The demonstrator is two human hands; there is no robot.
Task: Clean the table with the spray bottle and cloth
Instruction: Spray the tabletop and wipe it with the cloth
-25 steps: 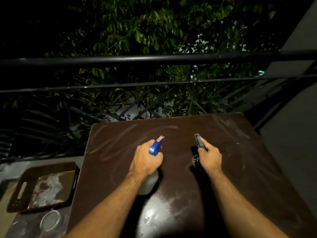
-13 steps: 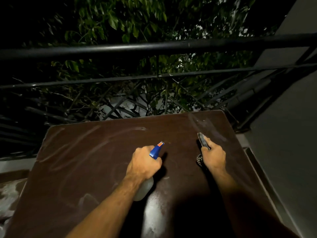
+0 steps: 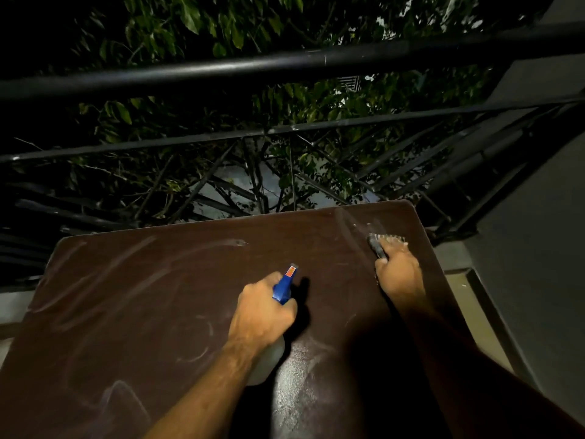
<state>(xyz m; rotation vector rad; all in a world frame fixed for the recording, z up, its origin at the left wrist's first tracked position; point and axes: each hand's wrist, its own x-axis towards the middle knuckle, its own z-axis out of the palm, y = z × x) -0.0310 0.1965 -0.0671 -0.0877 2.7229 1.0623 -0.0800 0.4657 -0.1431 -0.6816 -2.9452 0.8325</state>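
Observation:
A dark brown table (image 3: 152, 299) with pale wipe streaks fills the lower view. My left hand (image 3: 259, 315) grips a spray bottle (image 3: 285, 285) with a blue trigger head and a whitish body, held over the table's middle with the nozzle pointing away from me. My right hand (image 3: 397, 270) holds a dark patterned cloth (image 3: 380, 242) near the table's far right corner; the cloth sticks out beyond the fingers and lies on or just above the surface. Much of the cloth is hidden under the hand.
A black metal railing (image 3: 285, 66) runs right behind the table's far edge, with leafy branches (image 3: 221, 33) beyond it. A grey wall (image 3: 538, 217) stands close on the right, and a narrow ledge (image 3: 471, 299) lies beside the table's right edge.
My right hand has carried the cloth away from me and rightward to the far right corner. The view has shifted right, and the tray on the left has left the frame. My left hand still holds the bottle.

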